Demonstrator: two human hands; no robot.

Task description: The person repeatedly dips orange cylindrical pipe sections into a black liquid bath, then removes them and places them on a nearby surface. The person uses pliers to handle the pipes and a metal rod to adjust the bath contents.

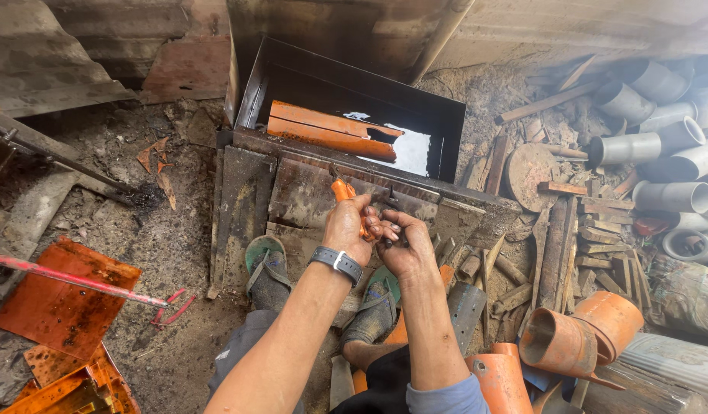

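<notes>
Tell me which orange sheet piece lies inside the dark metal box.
The long folded orange strip at the back, beyond both hands. The other orange sheets lie on the dirt floor at the left.

Orange-handled tool [343, 191]: slim, handle bright orange, dark metal tip pointing up-left. Held tilted in the left hand [349, 227], lower handle hidden by fingers. The right hand [405, 244] touches the left beside it. Tool sits over the rusty sheet-metal panel [308, 195].
</notes>
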